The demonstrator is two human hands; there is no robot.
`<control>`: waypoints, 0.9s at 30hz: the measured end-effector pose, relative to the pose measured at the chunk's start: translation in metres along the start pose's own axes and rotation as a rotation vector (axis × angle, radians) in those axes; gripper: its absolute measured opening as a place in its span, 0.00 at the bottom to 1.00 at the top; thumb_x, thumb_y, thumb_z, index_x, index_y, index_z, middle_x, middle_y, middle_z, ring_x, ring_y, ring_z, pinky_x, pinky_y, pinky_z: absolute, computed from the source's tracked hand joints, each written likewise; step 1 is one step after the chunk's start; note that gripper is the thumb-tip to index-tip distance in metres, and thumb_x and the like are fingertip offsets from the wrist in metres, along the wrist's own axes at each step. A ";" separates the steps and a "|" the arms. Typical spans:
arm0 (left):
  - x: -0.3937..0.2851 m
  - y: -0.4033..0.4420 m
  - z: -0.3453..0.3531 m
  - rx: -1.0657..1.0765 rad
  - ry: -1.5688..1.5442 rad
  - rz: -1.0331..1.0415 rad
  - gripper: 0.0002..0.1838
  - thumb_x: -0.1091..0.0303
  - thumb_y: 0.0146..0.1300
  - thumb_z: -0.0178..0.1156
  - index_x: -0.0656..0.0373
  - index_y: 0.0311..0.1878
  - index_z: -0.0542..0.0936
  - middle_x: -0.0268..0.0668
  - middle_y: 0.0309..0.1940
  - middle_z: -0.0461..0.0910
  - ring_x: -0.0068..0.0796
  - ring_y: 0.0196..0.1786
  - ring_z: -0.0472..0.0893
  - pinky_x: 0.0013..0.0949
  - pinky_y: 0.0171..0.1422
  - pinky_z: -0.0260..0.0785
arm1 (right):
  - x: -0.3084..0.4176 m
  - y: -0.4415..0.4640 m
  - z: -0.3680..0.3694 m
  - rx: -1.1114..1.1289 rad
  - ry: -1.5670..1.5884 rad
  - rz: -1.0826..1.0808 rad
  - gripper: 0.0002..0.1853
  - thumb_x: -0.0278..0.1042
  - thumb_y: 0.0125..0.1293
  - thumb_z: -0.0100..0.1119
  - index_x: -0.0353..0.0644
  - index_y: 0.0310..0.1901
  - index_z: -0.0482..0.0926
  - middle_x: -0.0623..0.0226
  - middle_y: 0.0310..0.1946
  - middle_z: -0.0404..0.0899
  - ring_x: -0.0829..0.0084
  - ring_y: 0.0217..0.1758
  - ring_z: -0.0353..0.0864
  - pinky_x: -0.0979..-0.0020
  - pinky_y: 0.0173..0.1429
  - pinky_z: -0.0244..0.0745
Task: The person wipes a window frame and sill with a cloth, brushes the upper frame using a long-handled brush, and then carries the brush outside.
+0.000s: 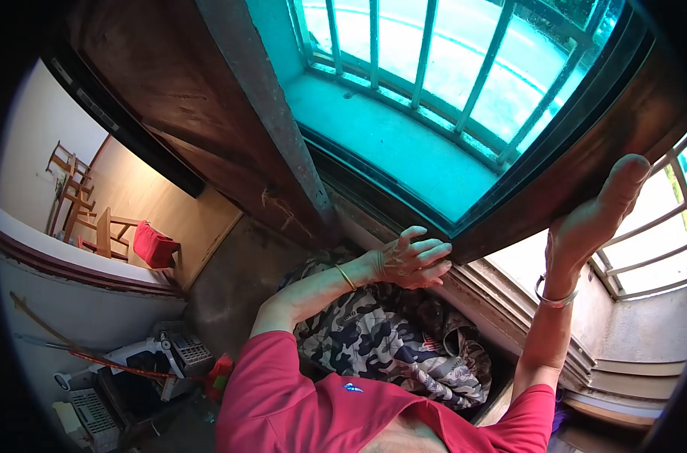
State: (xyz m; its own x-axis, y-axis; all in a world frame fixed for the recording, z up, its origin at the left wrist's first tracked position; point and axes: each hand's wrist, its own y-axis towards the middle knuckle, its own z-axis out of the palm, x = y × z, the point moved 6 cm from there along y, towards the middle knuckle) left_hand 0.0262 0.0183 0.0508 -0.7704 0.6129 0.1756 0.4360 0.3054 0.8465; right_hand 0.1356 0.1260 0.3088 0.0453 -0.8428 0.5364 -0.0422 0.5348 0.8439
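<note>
Daylight falls through the window bars (426, 57) onto a sill track (509, 309) and a dim, cluttered room. Directly ahead of the person, above the track, is a dark window frame (585, 170) around blue-tinted glass (370, 140), set at a slant in this view. Its near lower corner lies just beside the left hand (413, 259), which is spread with bent fingers and grips nothing; whether the fingertips touch the corner is hard to tell. The right hand (589, 223) is open too, stretched out along the frame's outer side, its palm apparently against the edge and not wrapped round it

Handling the frame well likely means sharing the load between side and lower corner, pressing evenly so that it does not twist, and keeping fingertips out of the gap between frame and track. Pressure belongs on the frame, not on the glass

Beneath the left forearm, camouflage cloth (366, 332) is heaped against the wall below the track, probably hampering a closer stance. A thick dark post (275, 113) limits room on the left. Farther off are a grey crate (94, 419), a wooden stick (38, 321) and, through an opening, wooden chairs (75, 189) and a red item (156, 243), all well apart from the hands
</note>
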 end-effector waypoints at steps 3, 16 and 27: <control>0.021 -0.016 -0.029 0.113 0.019 -0.026 0.26 0.50 0.59 0.62 0.51 0.56 0.69 0.42 0.58 0.69 0.35 0.57 0.70 0.50 0.64 0.57 | 0.006 0.003 -0.005 -0.171 -0.009 -0.149 0.20 0.46 0.68 0.54 0.36 0.51 0.73 0.61 0.50 0.73 0.70 0.57 0.70 0.64 0.70 0.54; 0.005 0.008 -0.004 0.040 0.065 -0.066 0.21 0.56 0.68 0.54 0.60 0.57 0.70 0.48 0.56 0.68 0.48 0.55 0.67 0.51 0.60 0.58 | 0.052 -0.158 -0.093 -0.081 -0.260 0.165 0.39 0.43 0.59 0.66 0.37 0.66 0.57 0.41 0.68 0.54 0.46 0.72 0.57 0.55 0.71 0.58; 0.006 0.007 -0.002 0.018 0.060 -0.116 0.20 0.59 0.67 0.55 0.60 0.57 0.70 0.46 0.57 0.69 0.48 0.55 0.68 0.51 0.61 0.57 | 0.087 -0.382 -0.429 0.043 -1.728 0.787 0.35 0.35 0.54 0.67 0.43 0.64 0.65 0.42 0.67 0.56 0.42 0.66 0.59 0.52 0.68 0.61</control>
State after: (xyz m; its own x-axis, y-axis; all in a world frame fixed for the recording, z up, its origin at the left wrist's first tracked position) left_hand 0.0238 0.0224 0.0586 -0.8424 0.5281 0.1072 0.3502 0.3853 0.8537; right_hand 0.5838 -0.1253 0.0377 -0.9018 0.4135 0.1255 0.4249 0.7955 0.4319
